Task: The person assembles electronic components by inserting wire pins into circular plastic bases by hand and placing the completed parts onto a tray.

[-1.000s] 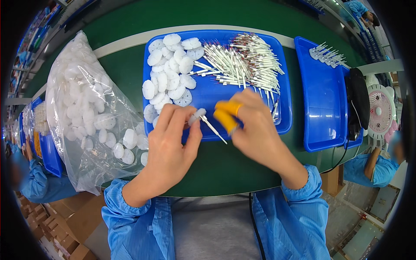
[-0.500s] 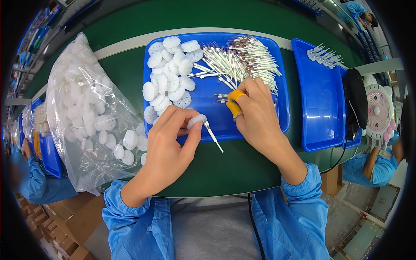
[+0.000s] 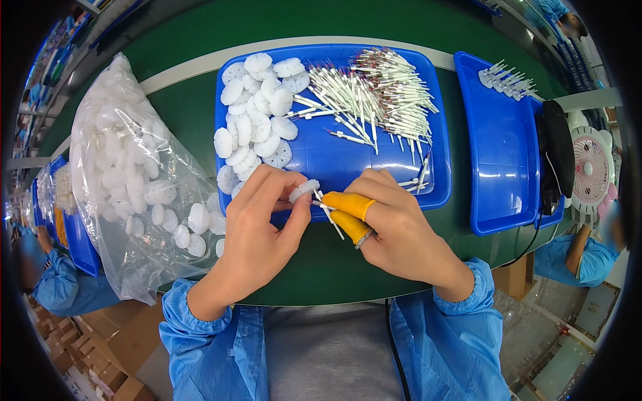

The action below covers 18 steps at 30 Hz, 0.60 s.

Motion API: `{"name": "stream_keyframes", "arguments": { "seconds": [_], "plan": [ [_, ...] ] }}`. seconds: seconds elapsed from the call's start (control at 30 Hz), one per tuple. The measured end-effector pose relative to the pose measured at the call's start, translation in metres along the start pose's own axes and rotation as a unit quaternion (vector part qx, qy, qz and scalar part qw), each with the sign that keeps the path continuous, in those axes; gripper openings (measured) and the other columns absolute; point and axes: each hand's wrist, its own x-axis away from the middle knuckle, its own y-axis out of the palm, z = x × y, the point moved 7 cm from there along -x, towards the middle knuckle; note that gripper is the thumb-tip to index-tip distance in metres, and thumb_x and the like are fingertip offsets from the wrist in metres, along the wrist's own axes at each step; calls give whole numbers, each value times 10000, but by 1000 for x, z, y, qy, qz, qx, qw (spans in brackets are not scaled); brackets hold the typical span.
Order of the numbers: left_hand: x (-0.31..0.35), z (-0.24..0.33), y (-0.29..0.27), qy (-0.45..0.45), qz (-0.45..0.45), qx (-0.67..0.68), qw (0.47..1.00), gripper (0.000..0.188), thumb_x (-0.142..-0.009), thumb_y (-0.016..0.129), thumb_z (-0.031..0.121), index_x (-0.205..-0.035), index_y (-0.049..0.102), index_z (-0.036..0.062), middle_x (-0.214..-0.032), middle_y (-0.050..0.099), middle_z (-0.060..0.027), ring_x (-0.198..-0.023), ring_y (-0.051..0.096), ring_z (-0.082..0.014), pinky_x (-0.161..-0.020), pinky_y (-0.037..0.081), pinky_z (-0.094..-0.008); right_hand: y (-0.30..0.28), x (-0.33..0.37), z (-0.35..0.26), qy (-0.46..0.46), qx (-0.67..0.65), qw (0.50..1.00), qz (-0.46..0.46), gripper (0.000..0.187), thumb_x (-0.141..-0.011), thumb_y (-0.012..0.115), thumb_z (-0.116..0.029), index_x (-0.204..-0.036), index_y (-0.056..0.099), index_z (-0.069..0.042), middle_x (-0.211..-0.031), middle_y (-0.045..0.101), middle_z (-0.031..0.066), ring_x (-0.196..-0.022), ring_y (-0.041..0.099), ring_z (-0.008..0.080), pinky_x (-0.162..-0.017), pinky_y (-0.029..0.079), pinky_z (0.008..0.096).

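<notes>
My left hand (image 3: 257,230) pinches a white round plastic disc (image 3: 305,190) between thumb and fingers, just over the tray's near edge. A thin white stick (image 3: 340,230) points down from the disc's right side. My right hand (image 3: 404,230), with yellow finger covers (image 3: 349,204) on thumb and forefinger, is closed on another thin white stick (image 3: 325,206), its end at the disc. The fingertips partly hide where the pieces meet. Beyond my hands, the blue tray (image 3: 328,168) bears a heap of white discs (image 3: 257,110) at left and white sticks with dark thin ends (image 3: 361,93) at right.
On the left lies a clear plastic bag (image 3: 127,174) of white discs, some spilling from its mouth. To the right are a second blue tray (image 3: 498,167) with a row of white pieces (image 3: 507,81), a black object (image 3: 555,147) and a fan (image 3: 590,167). Other people sit at both sides.
My right hand has come from over the tray, nearer and leftward, bringing a stick up to the disc. My left hand still pinches the disc in nearly the same place.
</notes>
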Motion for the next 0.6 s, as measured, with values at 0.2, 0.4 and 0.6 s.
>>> {"name": "stream_keyframes", "arguments": {
  "seconds": [0.2,0.4,0.6],
  "plan": [
    [2,3,1,23,3,-39,999,187,-920,769,-27,-1085,682,-34,-979,676,-125,-826,766,-256,-739,629,-329,-3,-1,8,10,36,999,12,467,-641,717,142,-1108,731,127,-1008,614,161,-968,580,326,-836,460,417],
    [6,2,3,19,-3,-55,998,216,-881,817,-22,-1004,640,-22,-941,668,-125,-811,764,-256,-712,618,-331,4,-4,2,5,74,997,4,450,-640,726,128,-1090,734,126,-1011,617,163,-962,577,327,-828,460,424],
    [6,8,3,74,6,-65,995,224,-864,803,-31,-1037,661,-17,-921,645,-133,-744,707,-271,-668,590,-345,14,1,0,-18,45,998,51,410,-617,732,111,-1026,731,126,-984,623,170,-919,583,332,-805,465,428]
  ]
}}
